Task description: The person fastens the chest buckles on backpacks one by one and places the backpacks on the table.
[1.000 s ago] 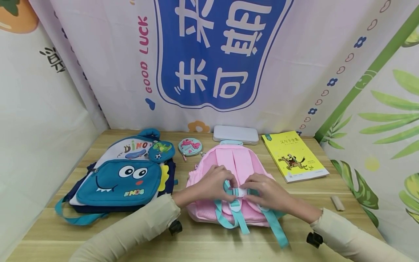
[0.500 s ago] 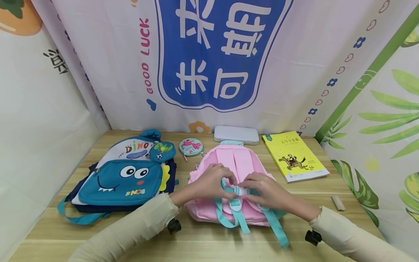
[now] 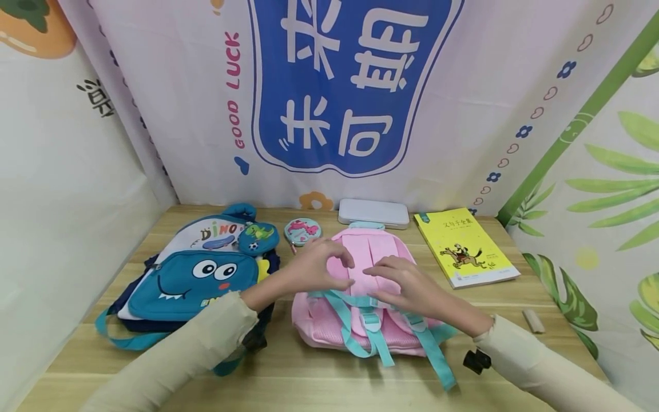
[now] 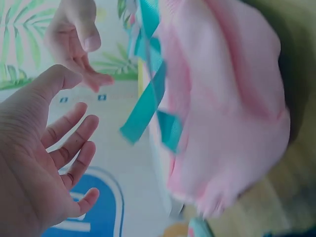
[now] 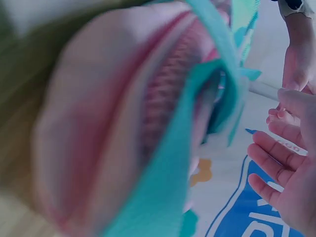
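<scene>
A pink backpack [image 3: 311, 326] lies on the table with its shoulder straps facing up. Across its lower part runs a teal chest strap [image 3: 337, 296]; whether its buckle is fastened I cannot tell. My left hand [image 3: 314, 268] hovers over the backpack's left side, fingers loosely bent and holding nothing, as the left wrist view also shows. Over the right side hovers my right hand [image 3: 409, 284], likewise holding nothing, its fingertips close above the strap. Teal webbing ends [image 3: 435, 360] hang off the bag's near edge.
A blue dinosaur backpack [image 3: 193, 292] lies at the left, partly behind the left forearm. Along the back are a round pouch [image 3: 304, 230] and a white flat case [image 3: 373, 213]. A yellow book [image 3: 463, 243] and a small beige block [image 3: 533, 321] are at the right.
Both hands were pinching the chest strap's buckle at the bag's middle. They have let go and lifted away, the left hand moving left, and the strap has dropped onto the bag.
</scene>
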Demonstrator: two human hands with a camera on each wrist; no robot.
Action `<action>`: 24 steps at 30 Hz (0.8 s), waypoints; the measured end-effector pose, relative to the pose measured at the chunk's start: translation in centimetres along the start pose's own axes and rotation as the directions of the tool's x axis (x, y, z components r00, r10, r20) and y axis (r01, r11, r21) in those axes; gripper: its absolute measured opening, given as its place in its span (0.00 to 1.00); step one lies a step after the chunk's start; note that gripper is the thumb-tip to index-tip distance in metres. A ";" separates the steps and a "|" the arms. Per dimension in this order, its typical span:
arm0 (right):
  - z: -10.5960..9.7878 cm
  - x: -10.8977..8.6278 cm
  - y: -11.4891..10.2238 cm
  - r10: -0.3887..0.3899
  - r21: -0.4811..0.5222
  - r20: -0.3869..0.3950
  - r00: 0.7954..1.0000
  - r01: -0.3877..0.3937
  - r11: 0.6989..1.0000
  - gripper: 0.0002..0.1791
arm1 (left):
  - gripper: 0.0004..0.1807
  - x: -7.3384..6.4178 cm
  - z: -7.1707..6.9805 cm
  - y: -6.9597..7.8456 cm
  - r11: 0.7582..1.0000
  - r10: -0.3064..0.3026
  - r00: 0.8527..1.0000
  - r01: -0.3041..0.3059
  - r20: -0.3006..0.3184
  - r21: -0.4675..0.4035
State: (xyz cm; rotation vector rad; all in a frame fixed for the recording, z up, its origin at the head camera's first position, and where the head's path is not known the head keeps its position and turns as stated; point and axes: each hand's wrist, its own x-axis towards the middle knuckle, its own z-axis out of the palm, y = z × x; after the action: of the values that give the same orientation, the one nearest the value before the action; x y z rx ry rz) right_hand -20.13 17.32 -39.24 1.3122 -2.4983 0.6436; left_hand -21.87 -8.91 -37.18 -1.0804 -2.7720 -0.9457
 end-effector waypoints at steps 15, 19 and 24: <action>1.4 7.4 -4.2 0.085 0.136 -0.020 0.996 -0.082 0.987 0.28 | 0.22 -4.9 -8.0 -5.4 0.980 -0.197 0.980 0.198 -0.042 0.031; 2.2 9.2 -5.5 0.145 0.211 0.052 0.988 -0.153 0.965 0.30 | 0.27 -6.9 -9.7 -7.2 0.969 -0.241 0.970 0.242 -0.035 0.056; 3.3 11.3 -6.8 0.188 0.276 0.135 0.973 -0.219 0.936 0.34 | 0.34 -9.9 -11.7 -9.4 0.951 -0.294 0.956 0.292 0.002 0.105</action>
State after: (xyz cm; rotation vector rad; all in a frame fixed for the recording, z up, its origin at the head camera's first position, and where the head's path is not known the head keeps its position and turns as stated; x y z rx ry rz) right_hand -20.91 4.20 -35.65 1.2139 -2.7317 1.0477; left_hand -22.43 -26.68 -34.83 -0.6774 -3.0139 -0.8031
